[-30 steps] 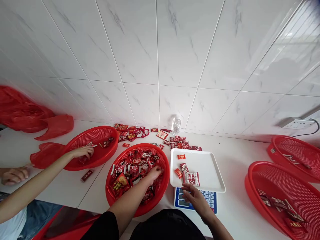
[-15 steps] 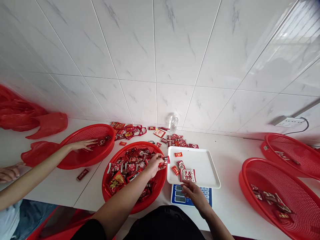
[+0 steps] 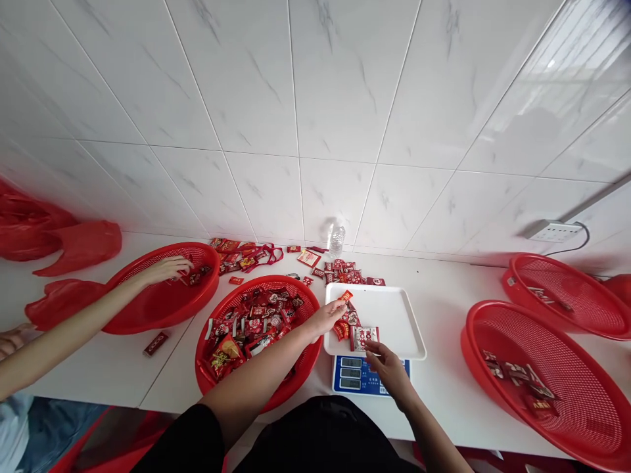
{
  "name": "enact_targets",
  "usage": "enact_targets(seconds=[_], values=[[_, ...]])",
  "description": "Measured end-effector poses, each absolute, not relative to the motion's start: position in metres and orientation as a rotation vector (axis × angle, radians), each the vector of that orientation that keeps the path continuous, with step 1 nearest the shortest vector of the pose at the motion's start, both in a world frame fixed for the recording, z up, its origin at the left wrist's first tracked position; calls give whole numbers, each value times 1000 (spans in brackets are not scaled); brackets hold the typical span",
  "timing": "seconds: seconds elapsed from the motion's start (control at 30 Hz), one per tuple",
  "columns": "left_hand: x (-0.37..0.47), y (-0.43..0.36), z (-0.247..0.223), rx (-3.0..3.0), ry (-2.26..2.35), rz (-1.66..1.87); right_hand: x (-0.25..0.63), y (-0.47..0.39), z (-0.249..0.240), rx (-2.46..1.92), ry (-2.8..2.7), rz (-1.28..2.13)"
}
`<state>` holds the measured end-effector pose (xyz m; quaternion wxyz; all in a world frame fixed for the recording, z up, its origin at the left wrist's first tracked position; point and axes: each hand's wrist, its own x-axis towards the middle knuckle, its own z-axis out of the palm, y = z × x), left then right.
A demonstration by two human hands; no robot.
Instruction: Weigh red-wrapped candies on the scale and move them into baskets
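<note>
My left hand (image 3: 326, 320) reaches over the left edge of the white weighing tray (image 3: 401, 322), its fingers stretched out and apparently empty. Beside its fingertips lie a small orange-red candy (image 3: 347, 296) and several red wrapped candies (image 3: 351, 316). A white-and-red snack packet (image 3: 363, 337) rests near the tray's front edge. Fingers apart, my right hand (image 3: 387, 371) is at that packet's lower right corner; whether it touches is unclear. Under the tray, the blue scale (image 3: 351, 376) shows its displays. A red basket (image 3: 315, 355) full of mixed wrapped sweets stands below my left forearm.
At left, another person's hand (image 3: 172, 268) reaches into a second red basket (image 3: 148, 322). Loose sweets (image 3: 345, 270) and a clear bottle (image 3: 337, 242) are by the wall. Two red baskets (image 3: 582, 387) stand at right. A power strip (image 3: 555, 230) hangs on the wall.
My left hand has moved right from the basket's edge onto the tray, and the red packet it held appears let go there. My right hand has shifted slightly up towards the white packet.
</note>
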<state>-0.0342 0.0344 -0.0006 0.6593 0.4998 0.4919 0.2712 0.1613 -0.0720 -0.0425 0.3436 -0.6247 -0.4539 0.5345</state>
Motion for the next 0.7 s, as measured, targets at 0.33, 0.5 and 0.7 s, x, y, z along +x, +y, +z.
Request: enact_targets(seconds=[0.33,0.5,0.7], values=[[-103,8,-13,1132,1343,674,160,-42,-75,-1847,-1984,695],[-136,-10,-40,1533,1522,567,165,-16,-70,-1777,-2014,643],[-153,-38,-68,1899,1506,-27,162,-4,-57,-1715,-1961,622]])
